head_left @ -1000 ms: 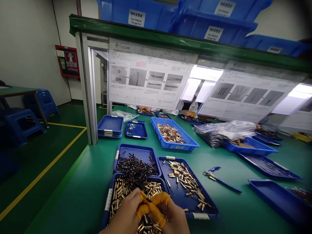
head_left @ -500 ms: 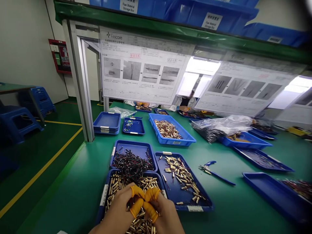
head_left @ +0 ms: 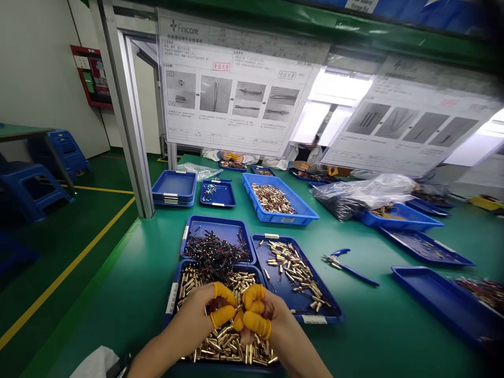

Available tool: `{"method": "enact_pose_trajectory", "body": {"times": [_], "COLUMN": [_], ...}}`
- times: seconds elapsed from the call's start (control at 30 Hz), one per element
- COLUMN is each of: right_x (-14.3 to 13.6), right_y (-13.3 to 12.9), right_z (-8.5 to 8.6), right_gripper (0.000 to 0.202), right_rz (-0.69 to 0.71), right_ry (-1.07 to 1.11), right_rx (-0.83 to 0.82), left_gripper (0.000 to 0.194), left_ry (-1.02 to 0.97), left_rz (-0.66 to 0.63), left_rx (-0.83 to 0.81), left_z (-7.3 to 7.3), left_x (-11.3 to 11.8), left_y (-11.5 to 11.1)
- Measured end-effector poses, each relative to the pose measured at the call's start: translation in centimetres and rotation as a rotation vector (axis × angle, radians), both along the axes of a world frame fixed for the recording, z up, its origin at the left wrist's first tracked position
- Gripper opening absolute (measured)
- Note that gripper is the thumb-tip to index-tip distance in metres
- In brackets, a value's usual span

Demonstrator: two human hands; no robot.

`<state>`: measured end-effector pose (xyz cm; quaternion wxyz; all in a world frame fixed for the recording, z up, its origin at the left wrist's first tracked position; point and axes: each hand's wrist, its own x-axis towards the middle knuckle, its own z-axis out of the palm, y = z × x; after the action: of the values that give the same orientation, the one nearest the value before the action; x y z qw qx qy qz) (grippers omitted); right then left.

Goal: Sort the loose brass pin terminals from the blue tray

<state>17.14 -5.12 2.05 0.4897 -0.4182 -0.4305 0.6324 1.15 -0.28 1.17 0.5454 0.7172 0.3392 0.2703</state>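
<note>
My left hand (head_left: pixel 205 311) and my right hand (head_left: pixel 264 315), both with yellow finger cots, meet fingertip to fingertip. Each is closed in a pinch; whatever small part lies between the fingertips is hidden. Beneath them is a blue tray (head_left: pixel 172 298) heaped with short brass tubes (head_left: pixel 232 349). Just beyond, black-and-red wire leads (head_left: pixel 212 251) with small tips fill another blue tray (head_left: pixel 212 224) and spill over its near edge. To the right, a third blue tray (head_left: pixel 334 314) holds brass tubes with wires (head_left: pixel 289 265) in them.
Blue-handled pliers (head_left: pixel 350 266) lie right of the trays. Farther back are a deep blue bin (head_left: pixel 283 216) of brass parts, stacked trays (head_left: pixel 173 185) and a plastic bag (head_left: pixel 366 194). A metal post (head_left: pixel 132 115) stands left; instruction sheets (head_left: pixel 236 79) hang ahead. Co-workers' hands (head_left: pixel 232 156) show across the table.
The view has tilted down slightly. My hands stay fingertip to fingertip over the brass tubes, with the right-hand fingers curled differently and more of both forearms showing.
</note>
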Motion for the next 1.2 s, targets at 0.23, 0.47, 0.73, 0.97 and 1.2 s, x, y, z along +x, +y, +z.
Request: {"method": "enact_pose_trajectory", "body": {"times": [0.23, 0.47, 0.73, 0.97, 1.2], "right_x": [0.2, 0.0, -0.1, -0.4, -0.3], "right_y": [0.3, -0.1, -0.3, -0.4, -0.4], "right_z": [-1.0, -1.8, -1.5, -2.4, -1.9], "right_gripper": [0.021, 0.018, 0.019, 0.028, 0.028], "right_rz": [-0.145, -0.222, -0.247, -0.247, -0.19], "right_ry": [-0.184, -0.513, -0.784, -0.916, -0.973], "right_rx": [0.044, 0.19, 0.294, 0.334, 0.314], "left_gripper": [0.022, 0.034, 0.025, 0.026, 0.027], "left_ry": [0.447, 0.511, 0.221, 0.137, 0.115], "left_rz": [-0.194, -0.206, 0.142, 0.157, 0.14], "left_rx": [0.324, 0.41, 0.307, 0.331, 0.424], "left_z": [-1.9, -2.6, -1.5, -1.2, -1.6], "left_x": [-0.1, 1.0, 0.5, 0.3, 0.3], "left_y": [-0.5, -1.4, -0.6, -0.9, -0.8]}}
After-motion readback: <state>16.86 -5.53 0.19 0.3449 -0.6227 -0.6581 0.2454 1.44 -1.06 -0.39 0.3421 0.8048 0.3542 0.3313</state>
